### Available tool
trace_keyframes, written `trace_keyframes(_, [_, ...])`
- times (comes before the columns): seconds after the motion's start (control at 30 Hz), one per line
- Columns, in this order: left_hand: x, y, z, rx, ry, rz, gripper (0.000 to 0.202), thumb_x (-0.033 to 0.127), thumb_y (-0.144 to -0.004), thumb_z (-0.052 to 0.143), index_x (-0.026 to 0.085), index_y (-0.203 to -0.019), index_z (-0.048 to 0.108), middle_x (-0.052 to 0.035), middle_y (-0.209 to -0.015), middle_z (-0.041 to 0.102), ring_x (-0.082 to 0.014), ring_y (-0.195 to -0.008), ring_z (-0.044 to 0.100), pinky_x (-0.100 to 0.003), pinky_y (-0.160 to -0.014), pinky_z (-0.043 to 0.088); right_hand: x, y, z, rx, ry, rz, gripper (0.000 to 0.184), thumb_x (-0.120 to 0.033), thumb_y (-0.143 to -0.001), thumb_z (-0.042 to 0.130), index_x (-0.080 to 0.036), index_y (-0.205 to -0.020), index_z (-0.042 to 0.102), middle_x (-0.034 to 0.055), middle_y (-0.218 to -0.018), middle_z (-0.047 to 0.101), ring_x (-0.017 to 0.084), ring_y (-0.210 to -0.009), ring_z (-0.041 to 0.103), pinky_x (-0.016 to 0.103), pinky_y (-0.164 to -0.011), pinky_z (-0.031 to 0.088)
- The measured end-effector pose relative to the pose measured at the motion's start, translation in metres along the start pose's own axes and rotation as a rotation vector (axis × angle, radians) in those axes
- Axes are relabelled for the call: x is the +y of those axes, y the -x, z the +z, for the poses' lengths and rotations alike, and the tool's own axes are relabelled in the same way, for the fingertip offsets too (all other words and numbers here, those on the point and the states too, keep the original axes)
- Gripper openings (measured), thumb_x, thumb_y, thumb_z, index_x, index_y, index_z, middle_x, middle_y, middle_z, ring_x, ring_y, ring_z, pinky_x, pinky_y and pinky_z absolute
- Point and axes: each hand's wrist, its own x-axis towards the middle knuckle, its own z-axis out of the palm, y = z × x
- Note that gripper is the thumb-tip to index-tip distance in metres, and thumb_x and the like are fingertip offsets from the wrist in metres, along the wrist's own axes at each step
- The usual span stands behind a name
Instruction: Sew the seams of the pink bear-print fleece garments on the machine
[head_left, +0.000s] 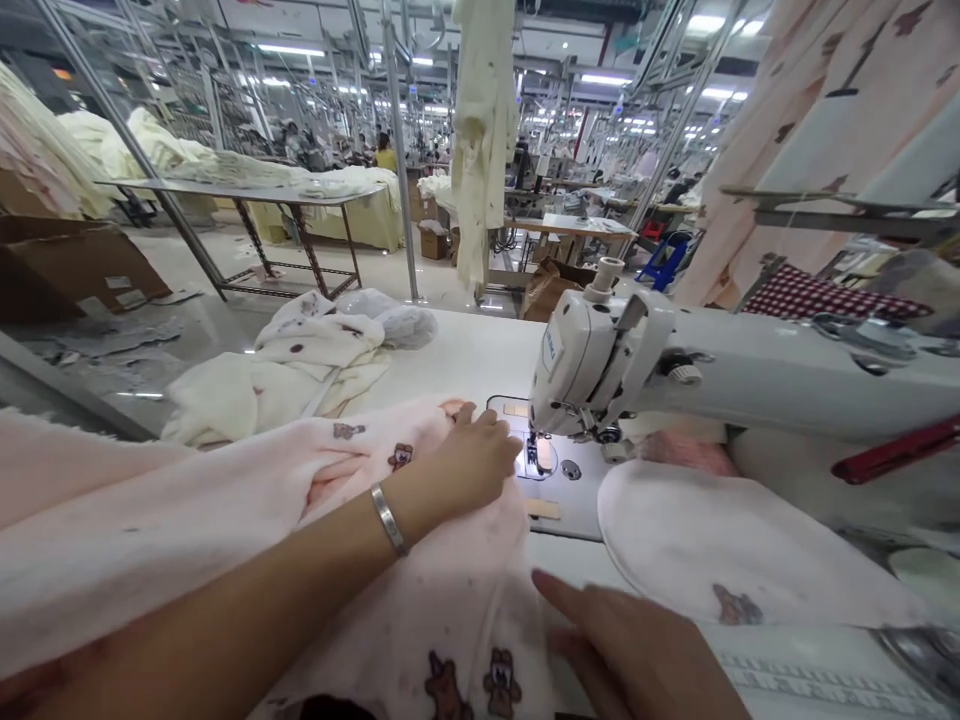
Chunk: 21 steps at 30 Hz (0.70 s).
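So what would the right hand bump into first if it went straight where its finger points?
Probably the pale pink bear-print fabric: the right hand points its index finger toward it, though the depth between them is unclear.

Pale pink fabric [225, 505] with brown bear prints [501, 682], white sewing machine [765, 360], maroon-and-white checked cloth [832, 293]

We have the sewing machine [675, 345] on the worktop [465, 345], with the cloth [247, 500] in front of it to the left and a fabric heap [315, 350] to its left, farther back. Before the machine's arm [772, 360], we see a fabric piece [720, 530]. Behind the machine, to its left, we find a hanging garment [480, 130], and far left of the machine a cardboard box [75, 262].
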Motion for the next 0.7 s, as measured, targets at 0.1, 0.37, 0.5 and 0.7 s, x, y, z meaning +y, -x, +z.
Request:
trace_keyframes(0.1, [0.001,0.004,-0.009,0.063,-0.006,-0.085,0.007,0.015,-0.083,0.050,0.015,-0.086,0.056,-0.0093,-0.094,0.056,-0.0267,-0.094,0.048,-0.051,-0.091,0.029,0.005,-0.029,0.010,-0.014,0.084,-0.044,0.030,-0.017,-0.086,0.042,-0.018,-0.115,0.050,0.0005,-0.068,0.063,0.017,-0.055,0.059,0.026,-0.046,0.040])
trace_keyframes(0.37, [0.052,0.074,0.009,0.082,0.122,0.002,0.032,0.026,-0.089,0.045,0.014,-0.119,0.048,-0.0127,-0.130,0.046,-0.0293,-0.120,0.039,-0.046,-0.100,0.030,0.021,-0.038,0.002,-0.180,-0.071,-0.076,0.020,-0.017,-0.086,0.041,-0.023,-0.093,0.058,-0.0008,-0.073,0.061,0.015,-0.064,0.057,0.026,-0.057,0.040])
trace_keyframes(0.5, [0.056,0.089,0.013,0.031,0.217,0.014,0.042,0.043,-0.092,0.039,0.019,-0.127,0.043,-0.0104,-0.141,0.037,-0.0268,-0.129,0.032,-0.045,-0.105,0.026,0.047,-0.064,-0.002,-0.187,0.101,-0.016,0.027,-0.015,-0.086,0.040,-0.024,-0.107,0.055,-0.0003,-0.082,0.065,0.016,-0.072,0.060,0.026,-0.061,0.040])
trace_keyframes(0.7, [0.034,0.064,0.004,-0.025,0.337,-0.012,0.046,0.046,-0.090,0.039,0.024,-0.131,0.038,-0.0112,-0.145,0.030,-0.0314,-0.131,0.027,-0.056,-0.098,0.028,0.079,-0.077,-0.003,-0.200,0.298,0.041,0.015,-0.017,-0.084,0.046,-0.020,-0.076,0.059,0.0020,-0.064,0.062,0.016,-0.052,0.055,0.025,-0.046,0.026])
